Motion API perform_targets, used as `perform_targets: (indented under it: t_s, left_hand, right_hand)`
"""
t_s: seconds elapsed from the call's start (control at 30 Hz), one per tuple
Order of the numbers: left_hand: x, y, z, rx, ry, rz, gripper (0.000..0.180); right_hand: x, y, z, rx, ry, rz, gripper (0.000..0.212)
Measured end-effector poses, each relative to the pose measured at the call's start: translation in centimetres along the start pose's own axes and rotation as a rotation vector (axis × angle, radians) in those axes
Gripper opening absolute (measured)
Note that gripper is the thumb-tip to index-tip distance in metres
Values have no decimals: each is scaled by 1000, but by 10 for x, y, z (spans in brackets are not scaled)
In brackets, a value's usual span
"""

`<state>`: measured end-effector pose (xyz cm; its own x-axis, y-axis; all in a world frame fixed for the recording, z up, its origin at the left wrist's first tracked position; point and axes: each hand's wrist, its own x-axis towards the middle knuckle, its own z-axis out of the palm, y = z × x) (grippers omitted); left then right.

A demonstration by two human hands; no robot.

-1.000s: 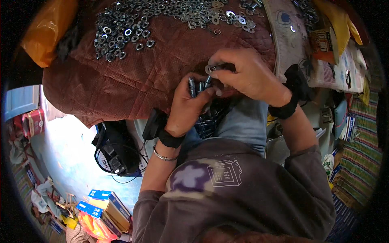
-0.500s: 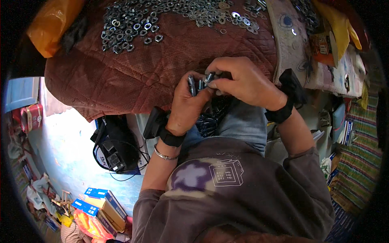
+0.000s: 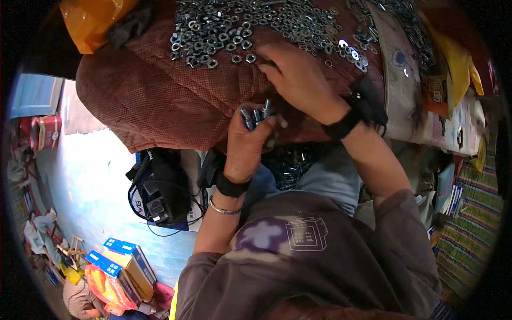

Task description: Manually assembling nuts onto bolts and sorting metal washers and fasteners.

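— Where are the hands, from where you stand?

— Both near the middle of the frame, a little above centre. The left hand (image 3: 246,143) is curled shut around a small bunch of metal bolts (image 3: 257,115), whose threaded ends stick up out of the fist. The right hand (image 3: 298,77) lies just above it, palm down on the reddish-brown quilted cloth (image 3: 154,101).

— And the right fingers?

— Stretched toward the left of the frame, slightly spread, with the tips at the lower edge of the heap of hex nuts (image 3: 250,26). I cannot tell whether they pinch a nut; the tips are too small to read.

— Where does that heap sit?

— Across the top of the frame, spread over the cloth, with some shiny washers (image 3: 349,50) at its right end.

— Anything on the wrists?

— A black band on each, and a thin metal bracelet (image 3: 224,209) on the left forearm below its band.

— What else is about?

— An orange plastic bag (image 3: 93,18) at the upper left, a black device with cables (image 3: 157,194) left of centre under the cloth edge, blue and yellow cartons (image 3: 125,261) at the lower left, and more loose dark hardware (image 3: 290,162) in the person's lap just below the cloth.
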<state>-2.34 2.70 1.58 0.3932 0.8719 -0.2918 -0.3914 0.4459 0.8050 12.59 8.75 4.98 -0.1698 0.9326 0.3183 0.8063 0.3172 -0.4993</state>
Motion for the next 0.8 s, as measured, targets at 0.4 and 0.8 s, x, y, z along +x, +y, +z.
perform_targets:
  t_s: [0.4,0.8]
  left_hand:
    - [-1,6,-6,32,11,13,16]
    - [-7,2,14,255,-17,156,15]
  right_hand:
    - [-14,-16,-37,538,-385,275,19]
    - [-48,-24,-51,303,-249,170,20]
